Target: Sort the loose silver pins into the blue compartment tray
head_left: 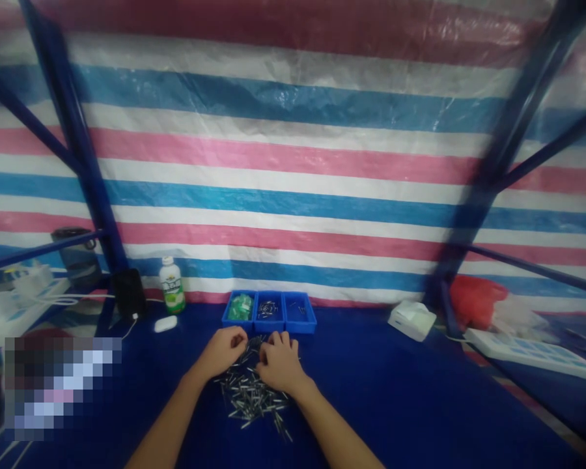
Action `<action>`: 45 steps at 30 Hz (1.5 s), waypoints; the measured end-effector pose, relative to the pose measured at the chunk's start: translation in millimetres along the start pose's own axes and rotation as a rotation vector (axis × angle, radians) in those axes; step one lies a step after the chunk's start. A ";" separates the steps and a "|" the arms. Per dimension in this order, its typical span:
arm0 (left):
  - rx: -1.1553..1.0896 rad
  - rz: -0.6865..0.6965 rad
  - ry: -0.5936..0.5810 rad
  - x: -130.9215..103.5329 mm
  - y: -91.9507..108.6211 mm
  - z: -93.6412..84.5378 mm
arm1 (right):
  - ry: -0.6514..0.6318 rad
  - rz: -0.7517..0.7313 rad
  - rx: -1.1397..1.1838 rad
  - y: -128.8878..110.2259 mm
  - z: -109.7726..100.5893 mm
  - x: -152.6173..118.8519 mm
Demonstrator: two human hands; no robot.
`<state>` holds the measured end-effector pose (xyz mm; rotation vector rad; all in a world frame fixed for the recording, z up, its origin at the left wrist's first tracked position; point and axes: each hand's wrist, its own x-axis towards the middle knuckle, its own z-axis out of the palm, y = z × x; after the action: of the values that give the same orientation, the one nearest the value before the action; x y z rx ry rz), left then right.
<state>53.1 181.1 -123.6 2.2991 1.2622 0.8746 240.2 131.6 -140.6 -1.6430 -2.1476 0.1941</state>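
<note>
A loose heap of thin metal pins, some dark and some shiny, lies on the blue tabletop between my forearms. My left hand is at the heap's upper left, its thumb and fingers curled together; anything held in them is too small to make out. Over the upper right of the heap, my right hand has its fingers bent down among the pins, and its fingertips are hidden. Just beyond my hands stand three joined blue bins: a left bin with green packets, a middle bin with metal pins, and a right bin with a few thin pieces.
A white bottle with a green label, a black phone-like device and a white oval case stand at the back left. Tissues are at the back right. Power strips and blue frame posts flank the table before a striped sheet.
</note>
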 end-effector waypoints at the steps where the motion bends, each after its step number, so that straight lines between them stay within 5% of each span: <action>1: 0.001 -0.003 0.004 0.0 0.9 0.2 | 0.009 0.003 -0.005 -0.2 0.4 -0.3; 19: -0.011 -0.002 0.138 2.1 -2.4 0.8 | 0.046 -0.073 0.019 3.3 7.0 -1.9; 28: -0.004 -0.016 0.177 4.1 -14.5 0.4 | 0.092 -0.165 0.268 1.4 -16.3 -1.1; 35: 0.005 -0.028 0.161 3.3 -14.5 1.5 | 0.153 -0.168 0.859 7.8 -20.3 6.9; 41: 0.004 -0.038 0.153 5.7 -18.9 1.9 | 0.277 0.058 1.454 13.9 -23.1 21.8; 45: 0.007 -0.032 0.151 4.3 -16.9 1.4 | 0.267 0.179 1.638 23.7 -20.1 23.8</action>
<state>45.4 193.6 -133.1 2.2476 1.3613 1.0513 264.6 158.1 -125.1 -0.7057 -0.8966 1.2591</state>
